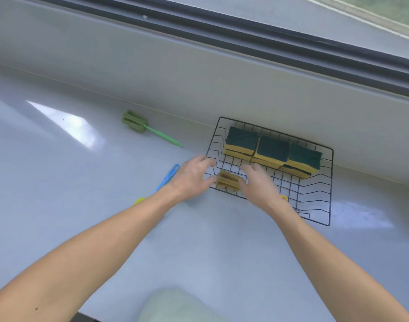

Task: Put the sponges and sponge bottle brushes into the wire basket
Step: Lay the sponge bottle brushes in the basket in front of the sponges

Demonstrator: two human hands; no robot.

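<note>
A black wire basket (pixel 319 196) stands on the counter by the wall and holds three stacks of yellow-and-green sponges (pixel 272 151) along its far side. The tan head of a yellow sponge bottle brush (pixel 227 181) lies in the basket's near left corner. Its yellow handle tip (pixel 284 198) pokes out from under my right hand (pixel 260 184), which covers the handle and touches the head with its thumb. My left hand (pixel 190 178) rests at the basket's left rim, fingers spread, thumb against the head. A green sponge bottle brush (pixel 138 124) lies on the counter to the left.
A blue brush handle (pixel 169 175) lies on the counter and runs under my left wrist. A small yellow-green piece (pixel 138 201) shows beside my left forearm. A low wall and window frame (pixel 245 40) run behind the basket.
</note>
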